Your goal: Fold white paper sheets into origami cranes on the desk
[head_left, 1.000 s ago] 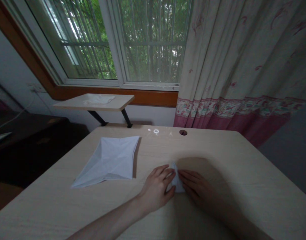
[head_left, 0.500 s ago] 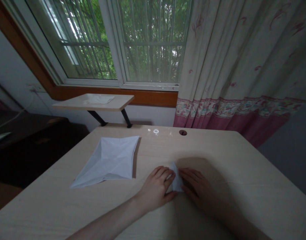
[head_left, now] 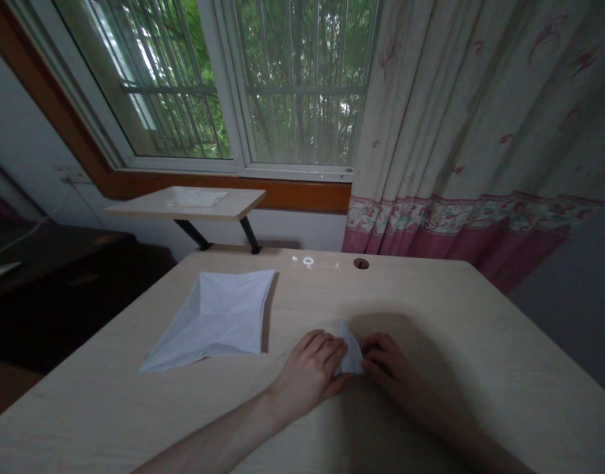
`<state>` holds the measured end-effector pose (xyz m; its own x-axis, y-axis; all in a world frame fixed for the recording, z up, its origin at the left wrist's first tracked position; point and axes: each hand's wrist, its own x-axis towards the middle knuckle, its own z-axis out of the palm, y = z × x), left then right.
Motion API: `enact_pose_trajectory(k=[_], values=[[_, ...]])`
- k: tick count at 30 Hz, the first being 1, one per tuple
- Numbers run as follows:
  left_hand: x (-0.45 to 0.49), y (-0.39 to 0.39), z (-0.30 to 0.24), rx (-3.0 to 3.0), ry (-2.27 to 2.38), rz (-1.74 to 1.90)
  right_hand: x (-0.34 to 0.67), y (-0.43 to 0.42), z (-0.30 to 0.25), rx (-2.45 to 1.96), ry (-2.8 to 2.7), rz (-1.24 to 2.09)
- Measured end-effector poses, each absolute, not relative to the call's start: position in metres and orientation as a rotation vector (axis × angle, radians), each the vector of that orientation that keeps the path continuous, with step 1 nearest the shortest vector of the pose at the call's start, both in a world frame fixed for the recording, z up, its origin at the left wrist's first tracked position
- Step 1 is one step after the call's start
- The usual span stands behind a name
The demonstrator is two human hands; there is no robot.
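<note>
A small folded piece of white paper, roughly triangular with its tip pointing away from me, lies on the desk between my hands. My left hand grips its left side, fingers curled over the top and thumb along the near edge. At the lower right corner, my right hand pinches the paper between thumb and curled fingers. The paper's left part is hidden beneath my left fingers. A larger sheet of folded white paper, creased and with raised edges, rests to the left of my hands and touches neither.
The pale wooden desk has a round cable hole at its back edge. A raised shelf on black supports stands at the back left, with crumpled white paper on it. A patterned curtain hangs behind the desk.
My right hand has drawn back slightly to the right, its fingers curling into a pinch at the paper's corner. More of the paper's right side shows. My left hand stays almost in place.
</note>
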<state>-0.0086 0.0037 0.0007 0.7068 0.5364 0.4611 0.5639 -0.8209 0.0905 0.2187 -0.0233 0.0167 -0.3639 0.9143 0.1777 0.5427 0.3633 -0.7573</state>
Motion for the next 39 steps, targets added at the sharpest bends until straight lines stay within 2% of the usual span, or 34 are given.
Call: enact_pose_trajectory(k=[8, 11, 15, 16, 22, 31, 39], values=[[-0.011, 0.001, 0.015, -2.929, -0.965, -0.817, 0.216, -0.026, -0.001, -1.243, -1.823, 0.823], [-0.01, -0.001, 0.014, -2.928, -1.165, -1.077, 0.215, -0.03, -0.001, -1.234, -1.819, 0.832], [-0.004, -0.002, 0.007, -2.86, -1.678, -1.595, 0.215, -0.032, 0.003, -1.217, -1.832, 0.848], [-0.002, -0.002, 0.006, -2.88, -1.763, -1.619, 0.215, -0.032, 0.003, -1.21, -1.841, 0.852], [0.0, -0.003, 0.017, -3.004, -1.799, -1.237, 0.215, -0.029, 0.002, -1.201, -1.845, 0.819], [0.0, -0.01, 0.017, -3.0, -1.609, -1.44, 0.217, -0.026, 0.005, -1.175, -1.97, 0.814], [0.001, -0.012, 0.012, -2.99, -1.41, -1.298, 0.215, -0.029, 0.005, -1.167, -2.087, 0.718]])
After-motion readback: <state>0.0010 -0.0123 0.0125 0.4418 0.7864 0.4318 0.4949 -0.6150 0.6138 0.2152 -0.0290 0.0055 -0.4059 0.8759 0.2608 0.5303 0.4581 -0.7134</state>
